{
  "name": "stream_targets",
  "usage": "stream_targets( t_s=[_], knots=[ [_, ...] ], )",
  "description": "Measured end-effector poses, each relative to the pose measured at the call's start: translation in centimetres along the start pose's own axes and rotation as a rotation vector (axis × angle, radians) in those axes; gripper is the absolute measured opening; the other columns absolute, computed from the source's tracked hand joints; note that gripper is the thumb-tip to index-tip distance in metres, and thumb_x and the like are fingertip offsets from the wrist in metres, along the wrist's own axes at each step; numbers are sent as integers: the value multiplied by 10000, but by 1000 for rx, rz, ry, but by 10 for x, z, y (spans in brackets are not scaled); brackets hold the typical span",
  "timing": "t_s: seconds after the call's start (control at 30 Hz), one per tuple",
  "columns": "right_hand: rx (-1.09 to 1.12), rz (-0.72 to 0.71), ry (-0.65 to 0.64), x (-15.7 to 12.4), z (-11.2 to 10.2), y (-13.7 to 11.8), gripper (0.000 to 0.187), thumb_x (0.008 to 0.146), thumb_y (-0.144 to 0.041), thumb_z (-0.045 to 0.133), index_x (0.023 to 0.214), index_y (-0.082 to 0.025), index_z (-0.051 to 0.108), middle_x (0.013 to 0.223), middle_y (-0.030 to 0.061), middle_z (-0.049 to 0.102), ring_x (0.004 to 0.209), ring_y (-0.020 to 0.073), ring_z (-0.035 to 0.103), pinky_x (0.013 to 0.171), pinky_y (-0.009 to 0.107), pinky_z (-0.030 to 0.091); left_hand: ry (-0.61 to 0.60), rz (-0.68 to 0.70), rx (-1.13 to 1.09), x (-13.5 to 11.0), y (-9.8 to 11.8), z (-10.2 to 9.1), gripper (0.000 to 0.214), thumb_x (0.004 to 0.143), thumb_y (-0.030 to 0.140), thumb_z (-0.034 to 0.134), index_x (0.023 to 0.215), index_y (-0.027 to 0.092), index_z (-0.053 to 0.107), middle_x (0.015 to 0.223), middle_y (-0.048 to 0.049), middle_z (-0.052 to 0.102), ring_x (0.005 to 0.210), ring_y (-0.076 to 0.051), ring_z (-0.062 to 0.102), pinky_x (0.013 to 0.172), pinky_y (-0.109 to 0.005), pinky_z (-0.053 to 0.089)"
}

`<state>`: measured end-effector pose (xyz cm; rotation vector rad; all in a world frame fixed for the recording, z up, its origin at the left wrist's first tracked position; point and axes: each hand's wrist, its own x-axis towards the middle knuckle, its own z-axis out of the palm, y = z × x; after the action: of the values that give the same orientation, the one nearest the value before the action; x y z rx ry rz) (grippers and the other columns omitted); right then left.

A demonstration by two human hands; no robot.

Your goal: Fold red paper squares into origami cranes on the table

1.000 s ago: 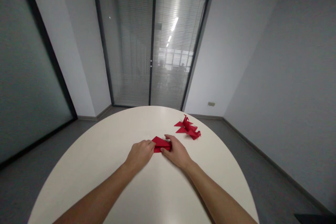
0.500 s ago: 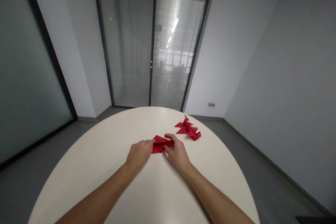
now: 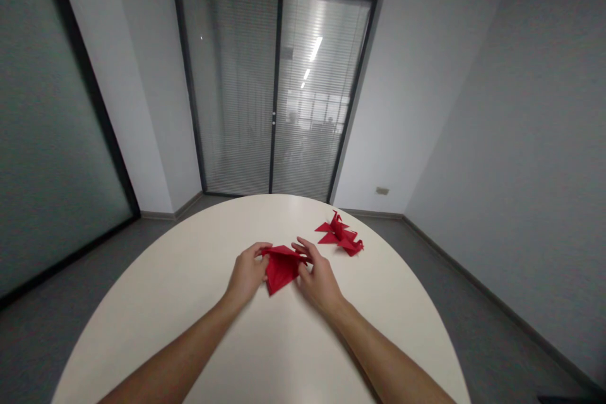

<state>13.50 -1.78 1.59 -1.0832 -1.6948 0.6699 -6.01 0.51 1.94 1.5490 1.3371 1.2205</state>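
A folded piece of red paper (image 3: pixel 280 268) lies on the round white table (image 3: pixel 199 303), its point turned toward me. My left hand (image 3: pixel 247 274) pinches its left upper edge with the fingers closed. My right hand (image 3: pixel 318 274) grips its right edge, thumb and fingers closed on the paper. Both hands meet over the paper at the middle of the table.
A finished red paper crane (image 3: pixel 341 235) sits on the table beyond my right hand, near the far right rim. Behind the table are glass sliding doors with blinds (image 3: pixel 272 85), grey walls on both sides and a grey floor.
The red paper has been opened out from a flat narrow fold into a wider shape pointing toward me. Both hands shifted slightly apart on its edges.
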Motion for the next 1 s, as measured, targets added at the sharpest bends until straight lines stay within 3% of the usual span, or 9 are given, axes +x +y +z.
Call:
stream_targets(
  t_s=[0.1,0.27,0.5,0.7,0.83,1.0],
  knots=[
    [-66,-41,-14,1,-2,1,568,872,-66,464,1409,-242,517,1325,104,679,1172,226,663,991,432,549,-19,-115,-90,2,-2,4,271,918,140,515,1148,145,658,1168,-116,735,788,-160,739,523,-205,590],
    [-235,-156,-101,3,-9,0,490,881,-59,474,1286,-256,667,1292,70,698,1193,226,638,1081,446,479,-76,-199,-236,3,-6,8,275,900,120,571,1157,125,670,1115,-133,753,837,-192,762,722,-326,645],
    [-354,-257,-291,2,-16,-4,477,904,-66,490,1315,-240,658,1315,69,690,1216,223,624,1081,396,473,-69,160,396,0,-8,-2,400,847,49,515,1176,149,720,1198,-111,750,1130,-233,698,1059,-404,514],
    [-470,-296,-408,2,-16,-1,420,911,-108,542,1298,-203,672,1294,95,704,1255,267,603,1104,417,447,48,291,542,-2,-3,1,433,854,20,445,1166,140,721,1380,-105,650,1301,-219,579,1170,-402,405],
    [-451,-304,-438,2,-17,-10,416,869,-113,586,1266,-204,670,1231,90,722,1178,261,631,1060,388,459,-105,356,496,-8,-3,8,389,947,137,435,1258,166,666,1331,-97,677,1249,-204,611,1138,-381,435],
    [-476,-259,-433,1,-22,-16,598,820,-214,676,1405,-175,558,1246,124,695,1122,278,633,1022,407,456,-306,400,573,-15,-17,12,485,911,187,538,1396,199,556,1455,-108,588,1339,-255,545,1177,-450,387]
  ],
)
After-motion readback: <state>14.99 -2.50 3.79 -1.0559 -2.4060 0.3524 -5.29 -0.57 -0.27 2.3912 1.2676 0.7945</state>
